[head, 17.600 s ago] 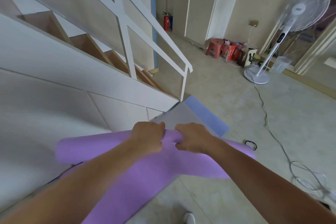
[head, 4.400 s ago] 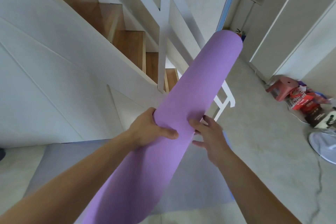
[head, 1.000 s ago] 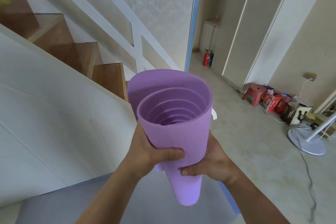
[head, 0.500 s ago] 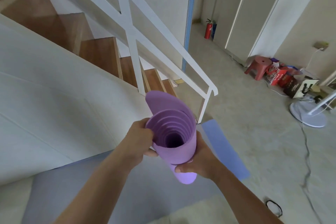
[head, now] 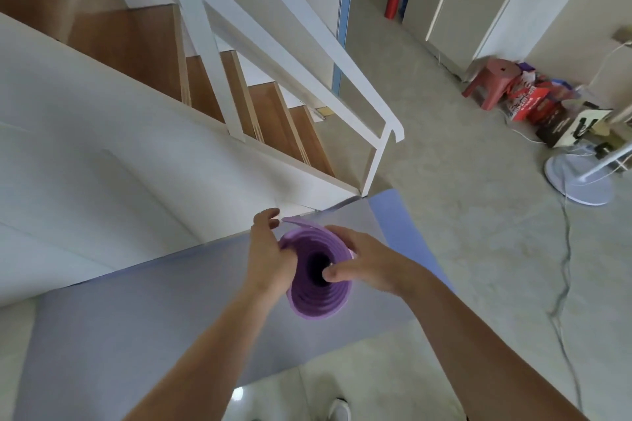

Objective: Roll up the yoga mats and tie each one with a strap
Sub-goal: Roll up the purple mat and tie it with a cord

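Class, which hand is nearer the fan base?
Right. The right hand grips the purple yoga mat on the fan base side; the left hand grips the opposite side.

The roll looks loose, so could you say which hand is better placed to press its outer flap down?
Probably left: the left hand lies beside the purple mat's flap; the right hand grips opposite.

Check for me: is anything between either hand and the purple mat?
Nothing visible. Both hands are on the purple mat: the left hand grips its left side, and the right hand holds its right side with the thumb at the open end. The roll is held end-up above the grey mat on the floor.
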The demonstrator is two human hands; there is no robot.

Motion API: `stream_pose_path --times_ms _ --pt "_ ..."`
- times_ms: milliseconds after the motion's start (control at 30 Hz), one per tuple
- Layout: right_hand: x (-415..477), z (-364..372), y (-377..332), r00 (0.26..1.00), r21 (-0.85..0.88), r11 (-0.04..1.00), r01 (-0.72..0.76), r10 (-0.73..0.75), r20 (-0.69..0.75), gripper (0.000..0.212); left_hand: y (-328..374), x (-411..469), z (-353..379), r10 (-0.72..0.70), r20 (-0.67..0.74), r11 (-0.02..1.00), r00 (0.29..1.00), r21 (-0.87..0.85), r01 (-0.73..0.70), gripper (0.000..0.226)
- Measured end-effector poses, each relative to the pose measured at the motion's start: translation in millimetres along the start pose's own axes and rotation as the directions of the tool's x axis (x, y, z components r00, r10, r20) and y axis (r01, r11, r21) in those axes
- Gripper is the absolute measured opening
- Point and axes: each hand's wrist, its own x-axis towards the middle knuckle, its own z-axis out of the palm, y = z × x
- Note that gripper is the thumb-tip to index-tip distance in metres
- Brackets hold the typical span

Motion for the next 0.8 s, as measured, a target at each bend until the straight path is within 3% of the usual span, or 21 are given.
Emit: stream_pose_path --times_ms 67,167,300,400,467,533,700,800 --pt "30 -4 32 0.998 -0.061 0.996 -0.061 0.062 0.019 0.051 -35 25 22 0.007 0.024 0.999 1.0 0.047 -0.009 0.071" --pt "73 -5 87 0.984 -0.076 0.983 -0.169 0.172 0.043 0.045 -89 62 61 -0.009 0.059 0.996 0.998 0.087 0.003 0.055" --pt "114 2 161 0.951 0.035 0.951 -0.308 0.307 0.018 0.035 -152 97 109 -0.13 0.063 0.988 0.989 0.095 0.124 0.034" --pt "136 10 200 0.927 0.044 0.941 -0.335 0.338 -0.163 0.035 -176 113 136 -0.159 0.069 0.985 0.985 0.086 0.153 0.033" --pt "145 9 206 0.867 -0.033 0.934 -0.355 0.316 -0.384 0.034 -180 125 150 -0.146 0.069 0.987 0.987 0.071 0.141 0.027" --pt "147 9 199 0.806 -0.149 0.896 -0.418 0.291 -0.516 0.039 -178 136 158 -0.157 0.068 0.987 0.985 0.032 0.156 0.028" --pt "158 18 193 0.783 -0.31 0.795 -0.52 0.299 -0.546 0.042 -181 142 155 -0.172 0.085 0.984 0.981 0.061 0.168 0.025" --pt "179 24 197 0.794 -0.321 0.799 -0.509 0.291 -0.533 0.038 -186 152 146 -0.143 0.102 0.978 0.984 0.169 0.124 0.023"
